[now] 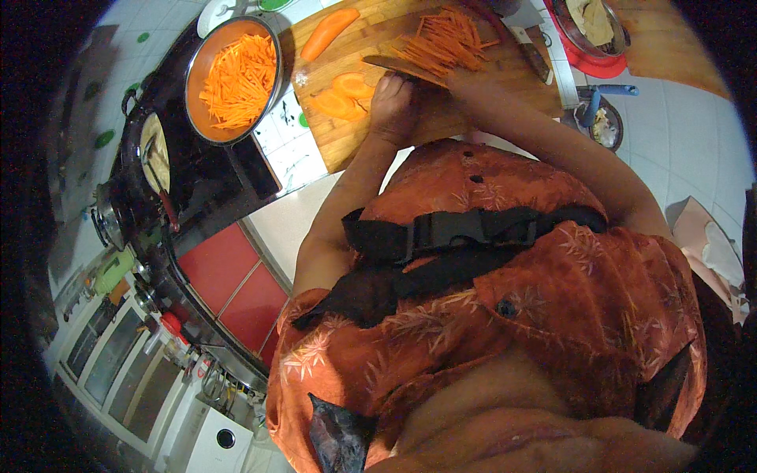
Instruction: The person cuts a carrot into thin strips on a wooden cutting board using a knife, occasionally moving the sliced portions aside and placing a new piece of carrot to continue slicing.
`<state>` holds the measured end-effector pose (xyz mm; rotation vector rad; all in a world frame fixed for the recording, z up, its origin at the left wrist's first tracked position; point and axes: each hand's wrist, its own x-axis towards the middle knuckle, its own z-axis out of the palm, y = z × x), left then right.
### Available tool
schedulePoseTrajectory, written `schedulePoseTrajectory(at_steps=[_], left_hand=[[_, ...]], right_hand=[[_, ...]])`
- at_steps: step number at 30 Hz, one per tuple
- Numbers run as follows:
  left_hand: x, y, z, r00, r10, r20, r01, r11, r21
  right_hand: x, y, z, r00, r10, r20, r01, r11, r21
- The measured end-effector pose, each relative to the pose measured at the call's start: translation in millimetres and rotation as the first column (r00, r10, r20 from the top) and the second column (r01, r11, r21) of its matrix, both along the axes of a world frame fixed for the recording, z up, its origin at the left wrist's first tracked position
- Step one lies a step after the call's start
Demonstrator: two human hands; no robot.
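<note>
My right hand [473, 88] grips a kitchen knife [405, 68], whose blade points left across the wooden cutting board [331, 145]; its handle is hidden in the hand. Close below the blade, my left hand [393, 97] rests with its fingers curled, and whether anything is under them cannot be told. Flat carrot slices [343, 97] lie just left of that hand. Beyond the blade, carrot strips [443, 41] are heaped on the board. A larger carrot piece [330, 33] lies at the far left. Many more carrot strips fill a round bowl [192, 97] beside the board.
A second knife [535, 56] lies near the board's right edge. Farther right are a red tray [609, 66] bearing a bowl of food and a small dish [609, 130] with blue-handled utensils. At left, a black cooktop [219, 189] lies near a pan holding a red-handled utensil [168, 207].
</note>
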<state>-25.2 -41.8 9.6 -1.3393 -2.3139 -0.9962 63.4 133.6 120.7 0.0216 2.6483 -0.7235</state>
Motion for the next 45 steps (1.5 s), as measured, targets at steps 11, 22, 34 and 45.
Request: schedulePoseTrajectory(at_steps=[11,22,34,45], left_hand=[[-2,-9,-13,0.994,-0.023,0.109,0.035,0.993,-0.109],[0,-4,-9,0.997,0.014,0.074,-0.010,0.998,-0.063],[-3,-5,-17,0.999,0.026,0.036,-0.027,0.999,0.018],[0,-6,-4,0.994,0.032,0.105,-0.029,0.999,-0.021]], right_hand=[[0,19,-55,0.968,-0.236,0.087,0.251,0.928,-0.275],[-16,-3,-28,0.986,0.038,0.163,-0.061,0.989,0.135],[-8,23,-61,0.997,-0.082,0.009,0.082,0.996,-0.024],[-6,8,-28,1.000,-0.018,0.011,0.019,0.988,-0.156]])
